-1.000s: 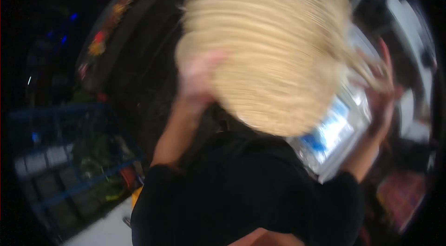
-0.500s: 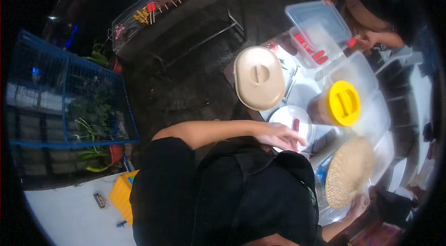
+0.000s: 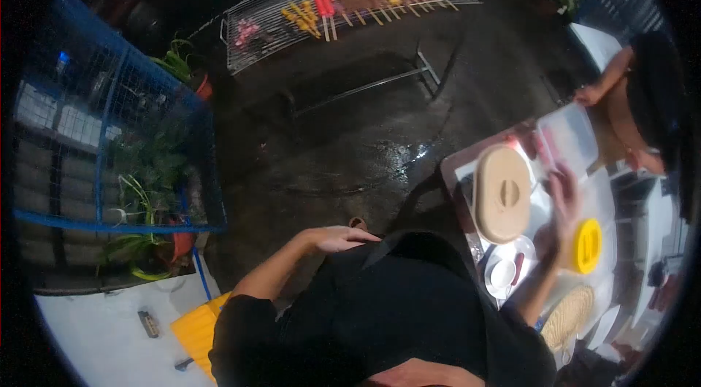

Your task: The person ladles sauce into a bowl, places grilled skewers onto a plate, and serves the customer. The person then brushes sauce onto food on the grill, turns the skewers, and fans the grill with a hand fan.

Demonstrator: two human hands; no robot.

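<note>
My left hand (image 3: 345,239) is in front of my black shirt, away from the table, with its fingers stretched out and nothing visible in them. My right hand (image 3: 566,197) reaches over the table between the beige lidded container (image 3: 504,193) and the yellow-lidded container (image 3: 586,247). It is smeared by motion, so its grip is unclear. Beside my right forearm a white plate (image 3: 524,244) bears a small white bowl (image 3: 502,274) and a reddish-brown sausage (image 3: 518,269). The round woven fan (image 3: 569,317) lies near my right elbow.
A grill rack (image 3: 277,7) across the floor holds several skewers (image 3: 365,0). Another person (image 3: 624,113) stands at the table's far right, a hand near a clear plastic box (image 3: 566,140). A blue wire-mesh frame (image 3: 146,117) and potted plants (image 3: 150,241) are at left.
My left hand has drawn back from the plate toward my body. My right hand has left the woven fan and moved forward over the table. The view has turned left.
</note>
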